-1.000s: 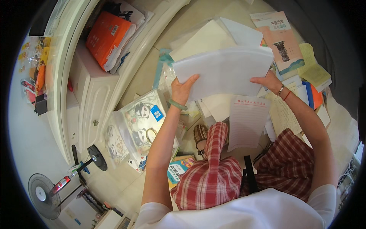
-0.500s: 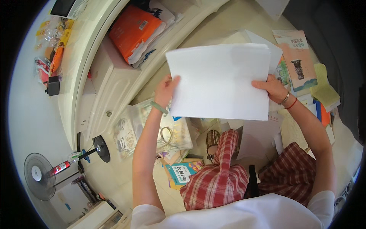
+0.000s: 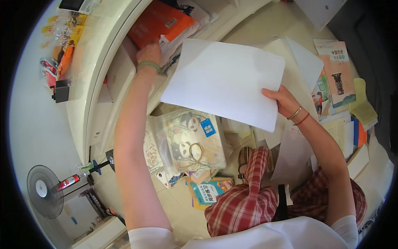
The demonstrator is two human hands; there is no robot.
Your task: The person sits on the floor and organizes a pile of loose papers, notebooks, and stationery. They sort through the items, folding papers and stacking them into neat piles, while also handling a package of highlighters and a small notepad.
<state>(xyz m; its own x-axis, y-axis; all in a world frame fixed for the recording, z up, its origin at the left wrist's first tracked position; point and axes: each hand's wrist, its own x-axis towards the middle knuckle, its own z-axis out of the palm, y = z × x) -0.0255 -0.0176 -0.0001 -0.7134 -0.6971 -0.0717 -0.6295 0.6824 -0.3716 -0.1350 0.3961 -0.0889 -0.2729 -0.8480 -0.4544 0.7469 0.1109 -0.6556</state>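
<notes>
Right hand [image 3: 285,101] pinches the white sheets [image 3: 224,81]; left hand [image 3: 150,53] reaches the orange book [image 3: 159,21], grip unclear; papers remain scattered below.

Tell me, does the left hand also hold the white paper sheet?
No, only the right hand grips the white paper sheet; the left hand reaches to the orange book.

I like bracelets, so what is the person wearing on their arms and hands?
Short white sleeves, bare forearms. The left hand has a green band at the wrist; the right hand has a thin silver bangle and a red string bracelet.
</notes>
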